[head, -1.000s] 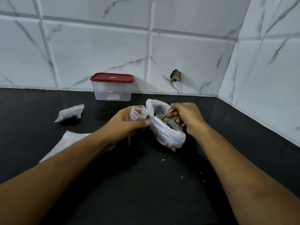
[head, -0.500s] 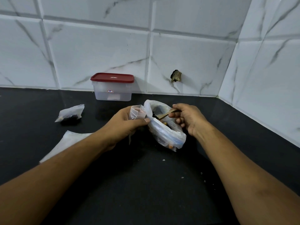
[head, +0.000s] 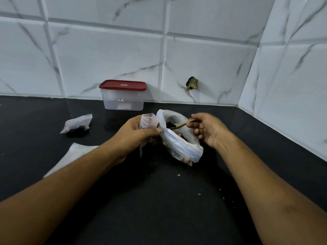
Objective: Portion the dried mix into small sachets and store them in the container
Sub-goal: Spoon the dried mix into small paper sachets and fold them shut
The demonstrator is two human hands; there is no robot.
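My left hand (head: pixel 136 135) grips a small clear sachet (head: pixel 147 120) and pinches the rim of the large plastic bag of dried mix (head: pixel 182 144) beside it. My right hand (head: pixel 207 129) holds a wooden spoon (head: pixel 182 124) by its handle. The spoon's bowl carries dark pieces and hovers in the bag's open mouth, close to the sachet. A filled sachet (head: pixel 77 123) lies on the black counter to the left. The clear container with the red lid (head: pixel 123 95) stands shut against the tiled wall.
A stack of flat empty sachets (head: pixel 70 156) lies partly under my left forearm. A few crumbs (head: pixel 178 175) dot the black counter (head: pixel 159 200). Tiled walls meet in a corner at the right, with a small hole (head: pixel 192 83) in one tile.
The spoon has risen out of the bag with a load of dark mix and moved left toward the sachet. My left hand has hardly moved.
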